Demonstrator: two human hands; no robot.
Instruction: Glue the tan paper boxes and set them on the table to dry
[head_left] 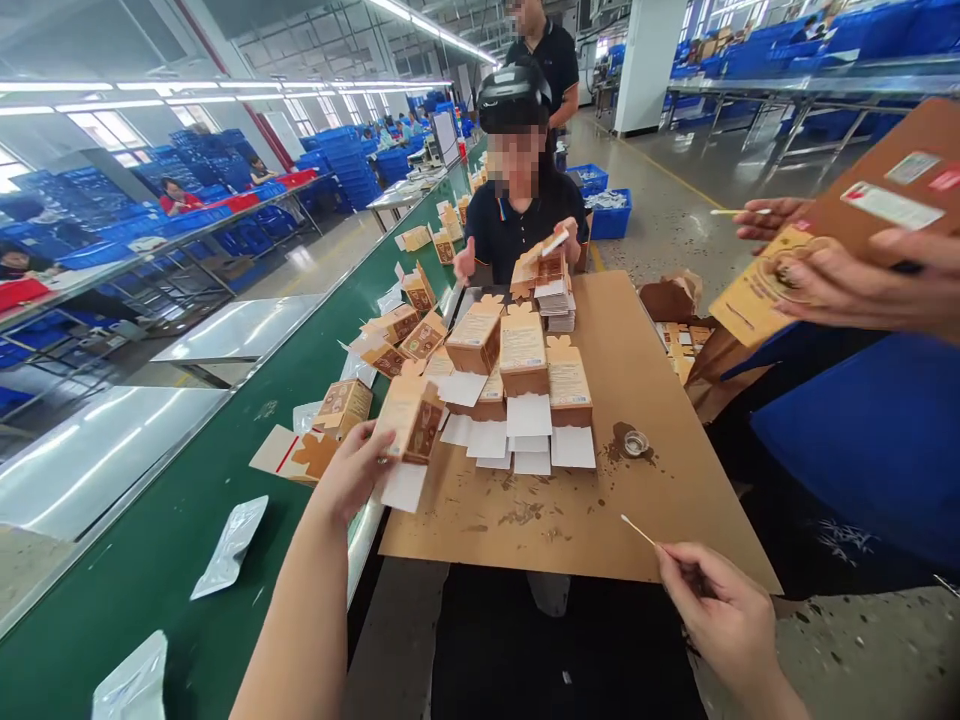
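Observation:
My left hand grips a small brown and cream box at the left edge of the cardboard sheet, its white flap hanging down. Between thumb and fingers of my right hand, a cotton swab points up and left over the sheet's front edge. Ahead of my hands, several similar boxes are piled with white flaps toward me. A small clear dish sits on a dark wet patch to the right of the pile.
The cardboard sheet has wet marks. On the green belt lie boxes and silver pouches. Across the sheet, a headset-wearing person handles a box. At right, another person's hands hold a yellow box, a brown piece and a swab.

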